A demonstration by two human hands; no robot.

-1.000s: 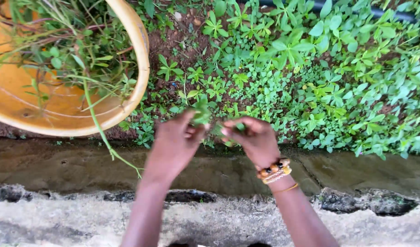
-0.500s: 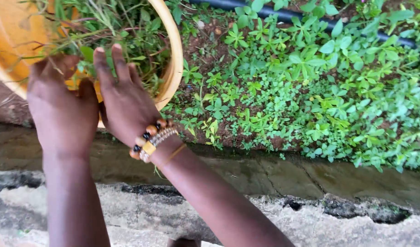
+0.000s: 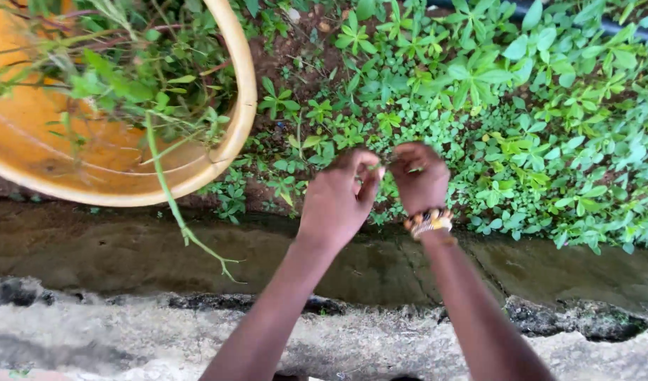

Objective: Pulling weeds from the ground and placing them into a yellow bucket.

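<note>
Orange basin [image 3: 229, 152]: cut off by top and left edges. Left hand [image 3: 336, 201] and right hand [image 3: 419, 176]: fingertips blurred among low weeds [image 3: 522, 127]; anything pinched cannot be told.

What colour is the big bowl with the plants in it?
The bowl is orange-yellow, seen in the head view.

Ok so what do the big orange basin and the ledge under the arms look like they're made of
The basin looks like plastic: one even orange colour, a smooth rolled rim and a slightly glossy inside, dulled by dirt. The ledge looks like rough concrete or cement: grey, grainy and pitted, with dark cracks and damp stains, though weathered stone can't be ruled out. The bracelet on the right wrist seems to be strung beads; their material is unclear.
</note>
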